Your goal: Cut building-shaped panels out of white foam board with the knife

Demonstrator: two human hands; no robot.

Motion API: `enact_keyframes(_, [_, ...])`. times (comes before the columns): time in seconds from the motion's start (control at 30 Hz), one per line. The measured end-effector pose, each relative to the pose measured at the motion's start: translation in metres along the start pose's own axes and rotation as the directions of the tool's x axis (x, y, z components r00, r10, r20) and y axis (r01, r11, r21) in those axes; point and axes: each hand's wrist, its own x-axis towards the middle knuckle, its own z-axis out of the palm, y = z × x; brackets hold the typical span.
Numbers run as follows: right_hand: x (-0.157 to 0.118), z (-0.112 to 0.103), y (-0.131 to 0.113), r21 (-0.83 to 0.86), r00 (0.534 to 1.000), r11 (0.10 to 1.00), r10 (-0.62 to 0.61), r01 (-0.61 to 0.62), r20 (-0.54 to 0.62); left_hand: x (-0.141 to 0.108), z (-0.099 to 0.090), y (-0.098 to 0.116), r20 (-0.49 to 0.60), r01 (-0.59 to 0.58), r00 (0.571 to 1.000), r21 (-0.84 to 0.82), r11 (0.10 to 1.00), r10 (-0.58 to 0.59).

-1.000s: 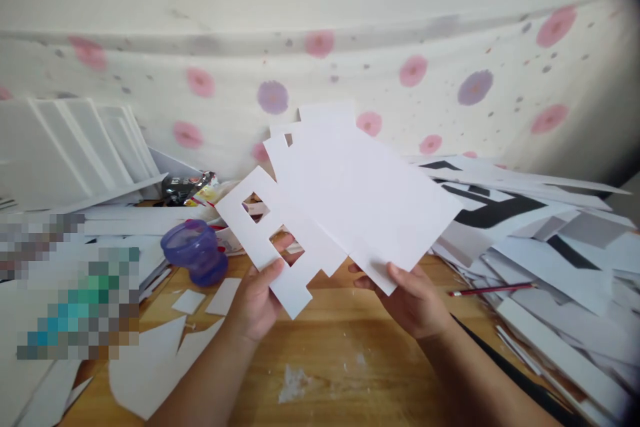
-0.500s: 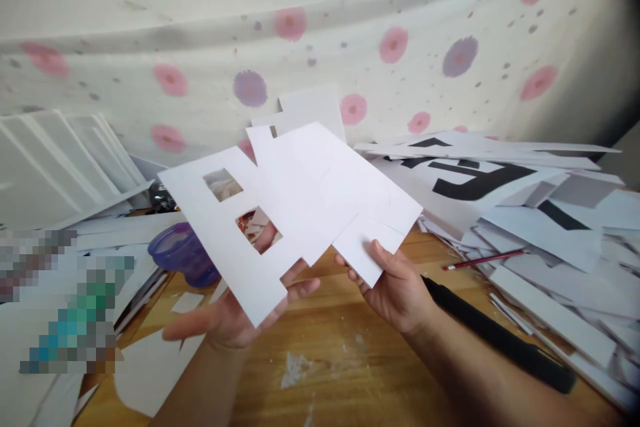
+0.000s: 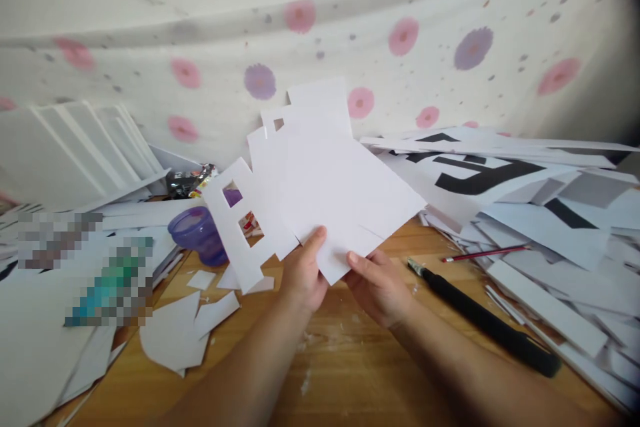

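Both hands grip a white foam-board or card cutout [image 3: 330, 180] raised above the wooden table. It has a pointed, house-like outline, and two square window holes pierce its left part. My left hand [image 3: 305, 273] pinches the lower edge, thumb on the front face. Just to the right, my right hand [image 3: 377, 283] holds the same lower corner with its thumb on top; the other fingers of both hands are mostly hidden behind. A further white piece [image 3: 320, 103] shows above the cutout; whether it is joined cannot be told.
On the wooden table [image 3: 340, 373], a black-handled cutter [image 3: 480, 307] and a red pencil [image 3: 485, 253] lie at right beside stacked white offcuts [image 3: 550, 280]. A purple bowl [image 3: 195, 233], scraps [image 3: 175, 327] and leaning white boards [image 3: 85, 153] are at left. A flowered cloth [image 3: 215, 93] hangs behind.
My left hand has moved right from under the windowed part to the lower edge near my right hand, and its fingers have closed. The cutout has turned and its windowed part is angled away.
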Motion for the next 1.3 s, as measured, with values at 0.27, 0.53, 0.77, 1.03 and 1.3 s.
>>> enact_keyframes(0.27, [0.012, -0.016, -0.019, -0.055, 0.960, 0.995, -0.093, 0.082, -0.263, 0.004, -0.017, 0.004, -0.014, 0.006, 1.000, 0.050, 0.999, -0.006])
enact_keyframes(0.53, [0.015, -0.017, -0.025, -0.061, 0.935, 0.989, -0.150, 0.138, -0.322, 0.001, -0.020, 0.010, 0.114, 0.003, 0.993, 0.109, 0.994, -0.015])
enact_keyframes(0.77, [0.015, -0.013, -0.024, -0.057, 0.914, 0.982, -0.189, 0.181, -0.358, -0.001, -0.020, 0.011, 0.254, 0.105, 0.959, 0.106, 0.989, -0.129])
enact_keyframes(1.03, [0.017, -0.017, -0.021, -0.160, 0.908, 0.964, -0.254, 0.211, -0.332, 0.001, -0.022, 0.011, 0.175, 0.131, 0.973, 0.112, 0.985, -0.149])
enact_keyframes(1.3, [0.016, -0.014, -0.023, -0.128, 0.910, 0.965, -0.257, 0.227, -0.326, 0.001, -0.022, 0.008, 0.170, 0.105, 0.978, 0.096, 0.990, -0.120])
